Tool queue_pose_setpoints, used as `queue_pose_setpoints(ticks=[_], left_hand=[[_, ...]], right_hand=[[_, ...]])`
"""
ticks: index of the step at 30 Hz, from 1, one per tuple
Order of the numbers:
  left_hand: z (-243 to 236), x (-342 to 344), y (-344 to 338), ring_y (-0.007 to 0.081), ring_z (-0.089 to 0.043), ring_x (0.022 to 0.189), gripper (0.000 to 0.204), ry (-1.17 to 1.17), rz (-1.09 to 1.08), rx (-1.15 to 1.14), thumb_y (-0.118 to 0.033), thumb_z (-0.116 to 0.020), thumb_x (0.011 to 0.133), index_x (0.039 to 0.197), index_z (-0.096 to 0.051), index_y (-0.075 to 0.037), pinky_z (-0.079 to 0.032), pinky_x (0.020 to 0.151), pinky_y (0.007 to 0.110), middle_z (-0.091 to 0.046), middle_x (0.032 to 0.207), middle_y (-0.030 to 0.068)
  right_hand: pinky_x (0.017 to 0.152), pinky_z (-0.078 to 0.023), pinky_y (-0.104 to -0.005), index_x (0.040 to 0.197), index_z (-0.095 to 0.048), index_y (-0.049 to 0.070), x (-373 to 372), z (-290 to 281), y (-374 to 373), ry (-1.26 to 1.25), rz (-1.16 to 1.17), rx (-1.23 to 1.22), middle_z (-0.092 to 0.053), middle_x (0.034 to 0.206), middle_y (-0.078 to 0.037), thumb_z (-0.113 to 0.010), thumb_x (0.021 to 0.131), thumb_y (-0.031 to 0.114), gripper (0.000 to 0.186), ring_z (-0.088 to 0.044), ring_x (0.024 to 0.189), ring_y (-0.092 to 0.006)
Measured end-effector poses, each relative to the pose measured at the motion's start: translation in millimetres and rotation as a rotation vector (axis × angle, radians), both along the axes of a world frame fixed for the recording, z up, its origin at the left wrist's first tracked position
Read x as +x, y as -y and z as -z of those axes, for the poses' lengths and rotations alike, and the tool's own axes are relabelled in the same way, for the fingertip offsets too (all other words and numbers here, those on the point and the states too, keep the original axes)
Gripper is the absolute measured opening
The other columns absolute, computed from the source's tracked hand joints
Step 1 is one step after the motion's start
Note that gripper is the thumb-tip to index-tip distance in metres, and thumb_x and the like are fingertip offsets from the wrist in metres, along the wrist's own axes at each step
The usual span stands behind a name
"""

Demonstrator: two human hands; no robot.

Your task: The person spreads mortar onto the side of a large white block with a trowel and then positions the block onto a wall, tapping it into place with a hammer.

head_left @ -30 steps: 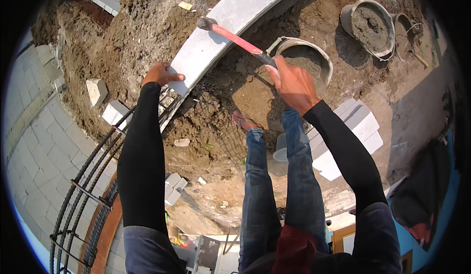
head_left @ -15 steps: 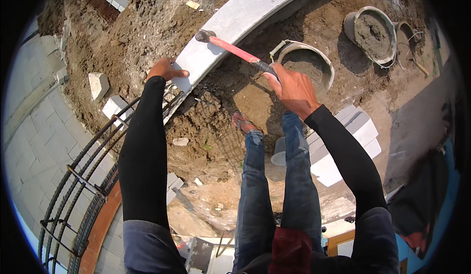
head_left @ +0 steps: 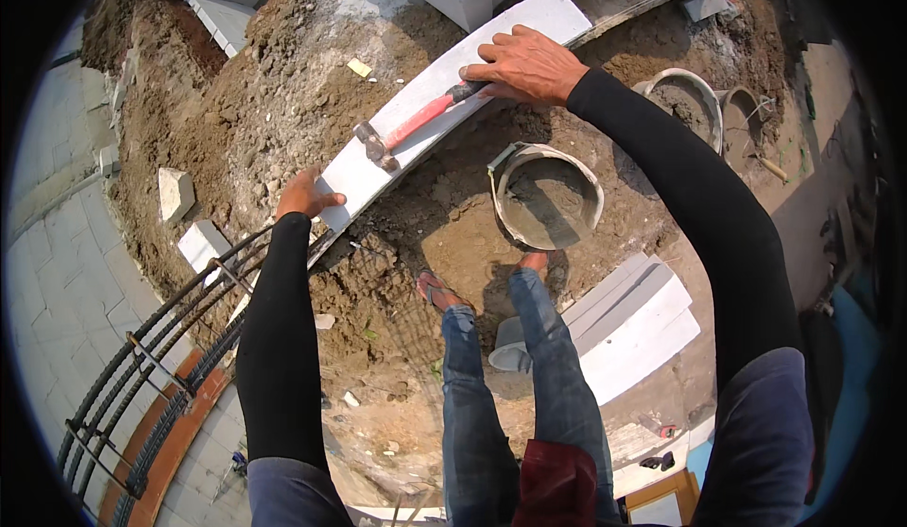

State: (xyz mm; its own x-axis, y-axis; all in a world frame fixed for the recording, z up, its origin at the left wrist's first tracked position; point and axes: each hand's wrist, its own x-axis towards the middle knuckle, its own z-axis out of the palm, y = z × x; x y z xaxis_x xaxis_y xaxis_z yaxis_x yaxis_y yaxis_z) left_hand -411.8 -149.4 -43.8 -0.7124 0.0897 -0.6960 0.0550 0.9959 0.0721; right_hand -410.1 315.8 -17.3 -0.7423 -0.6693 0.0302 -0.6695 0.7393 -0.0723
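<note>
since half a second ago the hammer point(head_left: 408, 128) has come down flat onto the long white block point(head_left: 444, 102), and the right hand point(head_left: 524, 64) now presses on the upper part of the block with fingers spread, covering the end of the red handle rather than clenching it. left hand point(head_left: 304, 195) grips the block's lower end, fingers curled over its edge. the block lies slantwise on a bank of loose brown soil point(head_left: 255, 111). just below it, beside the person's sandalled feet, stands a bucket of grey mortar point(head_left: 548, 196); two more tubs point(head_left: 694, 102) sit to the right, near the right forearm. a stack of white blocks point(head_left: 642, 319) lies right of the legs. at the lower left a curved cage of steel bars point(head_left: 151, 338) runs close under the left arm, hemming that side, with grey paving point(head_left: 47, 272) beyond. small block offcuts point(head_left: 175, 192) lie on the soil left of the left hand.
</note>
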Motion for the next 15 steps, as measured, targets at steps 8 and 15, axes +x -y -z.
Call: queue_pose_setpoints(ticks=[8, 15], left_hand=[[-20, 12, -28, 0.0380, -0.062, 0.120, 0.102, -0.080, 0.043, -0.073, -0.029, -0.089, 0.071, 0.153, -0.037, 0.002, -0.048, 0.104, 0.043, -0.065, 0.128, 0.0262], [-41, 86, -73, 0.0415, -0.041, 0.142, 0.077, -0.621, 0.210, 0.257, -0.011, -0.071, 0.090, 0.155, -0.032, -0.001, -0.039, 0.114, 0.050, -0.040, 0.156, 0.0237]], right_hand=[[0.091, -0.047, -0.0420, 0.139, -0.057, 0.021, 22, 7, 6, -0.204, 0.344, -0.391, -0.059, 0.117, -0.008, -0.066, 0.097, 0.042, 0.047, -0.059, 0.104, -0.0260], [0.098, -0.045, -0.0497, 0.145, -0.043, 0.005, 386, 4, -5, 0.938, 1.280, -0.697, -0.053, 0.128, -0.025, -0.069, 0.088, 0.052, 0.079, -0.055, 0.118, -0.0416]])
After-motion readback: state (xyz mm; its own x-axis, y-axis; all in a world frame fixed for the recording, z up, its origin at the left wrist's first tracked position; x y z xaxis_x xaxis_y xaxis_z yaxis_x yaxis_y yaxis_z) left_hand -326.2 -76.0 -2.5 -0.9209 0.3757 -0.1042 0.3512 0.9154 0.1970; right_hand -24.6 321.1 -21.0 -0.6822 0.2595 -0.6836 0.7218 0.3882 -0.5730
